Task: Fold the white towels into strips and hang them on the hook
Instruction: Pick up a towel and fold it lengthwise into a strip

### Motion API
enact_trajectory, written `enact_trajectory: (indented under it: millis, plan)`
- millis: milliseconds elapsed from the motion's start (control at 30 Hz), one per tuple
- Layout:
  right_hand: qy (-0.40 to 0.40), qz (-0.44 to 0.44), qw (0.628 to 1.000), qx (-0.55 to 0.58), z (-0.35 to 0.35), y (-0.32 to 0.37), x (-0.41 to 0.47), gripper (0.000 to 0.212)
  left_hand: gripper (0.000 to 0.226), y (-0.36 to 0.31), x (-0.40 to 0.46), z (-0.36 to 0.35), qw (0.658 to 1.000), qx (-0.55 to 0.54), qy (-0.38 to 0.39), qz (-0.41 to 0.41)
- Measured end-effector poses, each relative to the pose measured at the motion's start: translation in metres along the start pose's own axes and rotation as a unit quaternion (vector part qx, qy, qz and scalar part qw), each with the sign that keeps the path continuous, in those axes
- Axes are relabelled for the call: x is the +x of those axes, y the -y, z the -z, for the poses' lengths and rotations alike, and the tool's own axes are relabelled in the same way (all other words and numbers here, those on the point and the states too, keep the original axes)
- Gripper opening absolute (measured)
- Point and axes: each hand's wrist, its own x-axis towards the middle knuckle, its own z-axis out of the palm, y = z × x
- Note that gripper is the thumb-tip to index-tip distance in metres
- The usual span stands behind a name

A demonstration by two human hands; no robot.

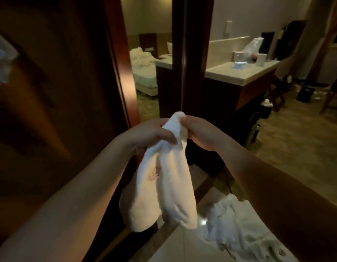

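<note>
Both hands meet in front of the dark wooden door frame [124,76], gripping the top of a white terry towel [163,186] that hangs doubled between them. The left hand [150,132] has thumb and fingers curled round the towel's left fold; the right hand [199,134] pinches the right fold. A faint reddish stain marks the cloth. A second crumpled white towel [233,224] lies on the pale tiled floor [179,246] below right.

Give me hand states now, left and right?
Left hand: grips the top of the hanging white cloth towel.
Right hand: grips the same towel's top from the other side.
</note>
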Motion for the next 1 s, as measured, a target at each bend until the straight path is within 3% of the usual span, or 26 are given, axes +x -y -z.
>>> enact_trajectory:
  millis: [233, 433, 600, 767, 833, 1000]
  plan:
    - [0.029, 0.057, 0.998, 0.029, -0.118, 0.05, 0.009, 0.039, 0.04, 0.021, -0.112, 0.058, 0.995, 0.032, -0.087, 0.036]
    - [0.082, 0.079, 0.99, -0.088, -0.188, 0.076, -0.001, 0.027, 0.029, 0.027, -0.175, 0.078, 0.977, 0.152, -0.131, 0.065]
    - [0.03, 0.126, 0.975, -0.181, -0.226, 0.081, -0.006, 0.018, 0.021, 0.047, -0.225, 0.086, 0.969, 0.154, -0.181, 0.07]
    - [0.133, 0.087, 0.968, -0.196, -0.246, 0.079, -0.01, 0.014, 0.012, 0.06, -0.258, 0.097, 0.951, 0.143, -0.273, 0.031]
    - [0.133, 0.089, 0.961, -0.227, -0.252, 0.078, -0.01, 0.006, 0.009, 0.062, -0.269, 0.101, 0.949, 0.141, -0.281, 0.019]
    - [0.082, 0.14, 0.981, -0.107, -0.27, 0.077, -0.011, 0.013, 0.01, 0.078, -0.285, 0.106, 0.938, 0.181, -0.293, 0.034]
